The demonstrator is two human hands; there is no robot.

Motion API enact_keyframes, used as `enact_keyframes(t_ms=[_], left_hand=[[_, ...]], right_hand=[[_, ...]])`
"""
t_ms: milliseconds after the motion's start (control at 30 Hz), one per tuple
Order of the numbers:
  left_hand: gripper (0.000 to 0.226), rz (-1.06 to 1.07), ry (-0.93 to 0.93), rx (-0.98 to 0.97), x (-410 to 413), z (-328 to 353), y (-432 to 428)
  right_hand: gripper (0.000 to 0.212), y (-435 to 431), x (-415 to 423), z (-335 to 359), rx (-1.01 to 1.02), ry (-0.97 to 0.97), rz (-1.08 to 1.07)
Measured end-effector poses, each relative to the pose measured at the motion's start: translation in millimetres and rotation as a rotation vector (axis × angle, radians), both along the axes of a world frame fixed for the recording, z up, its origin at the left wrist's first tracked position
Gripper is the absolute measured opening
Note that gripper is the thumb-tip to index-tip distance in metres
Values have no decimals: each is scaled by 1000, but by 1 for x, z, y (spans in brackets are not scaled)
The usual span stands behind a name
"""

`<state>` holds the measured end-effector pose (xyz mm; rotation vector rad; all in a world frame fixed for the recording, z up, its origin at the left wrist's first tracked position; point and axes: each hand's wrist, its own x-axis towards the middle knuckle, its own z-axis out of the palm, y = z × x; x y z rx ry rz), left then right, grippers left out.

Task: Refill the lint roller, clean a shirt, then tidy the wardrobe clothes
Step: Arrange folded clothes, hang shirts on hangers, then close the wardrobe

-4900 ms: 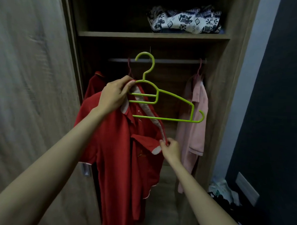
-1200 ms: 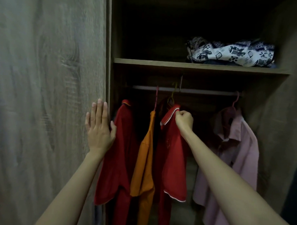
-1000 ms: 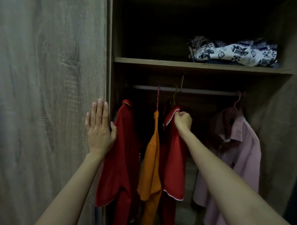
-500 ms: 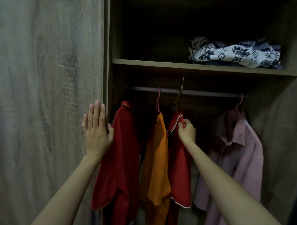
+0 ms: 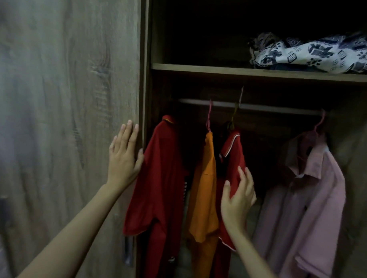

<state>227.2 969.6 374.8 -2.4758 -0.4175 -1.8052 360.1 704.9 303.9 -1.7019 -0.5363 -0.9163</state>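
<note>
1. The right hand (image 5: 238, 194), lower centre of the frame, has its thumb and fingers loosely spread and nearly straight. The sleeve of the white-trimmed red shirt (image 5: 232, 161) runs between them. I cannot tell whether it nips the cloth or only smooths it. Most likely it is settling the shirt so that it hangs straight.
2. That shirt, probably the cleaned one, hangs at centre frame from a yellowish hanger hook (image 5: 236, 111) on the rail (image 5: 273, 108). It touches the orange shirt (image 5: 205, 181) just to its left.
3. The left hand (image 5: 123, 155), left of centre, lies flat on the wardrobe door (image 5: 65, 114) near its right edge. Its fingers are straight and pressed together and the thumb points toward the opening. This looks like a brace that holds the door back or steadies the reach.
4. A larger red shirt (image 5: 158, 179) hangs beside the door edge, close to the orange one. The pink shirt (image 5: 313, 195) hangs well apart at the right, so the spacing looks uneven and the tidying seems unfinished.
5. At upper right, a patterned cloth (image 5: 316, 54) lies bundled on the shelf (image 5: 222, 69). The lint roller is not in view.
</note>
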Motion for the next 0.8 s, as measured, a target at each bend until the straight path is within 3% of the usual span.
enact_keyframes(t_ms=[367, 667, 800], left_hand=[[62, -29, 221, 148, -37, -51, 46], [69, -11, 305, 217, -51, -105, 93], [73, -48, 322, 225, -51, -125, 112]], right_hand=[[45, 79, -101, -102, -144, 24, 196], [38, 157, -148, -194, -429, 280, 247], [44, 189, -152, -220, -380, 459, 148]])
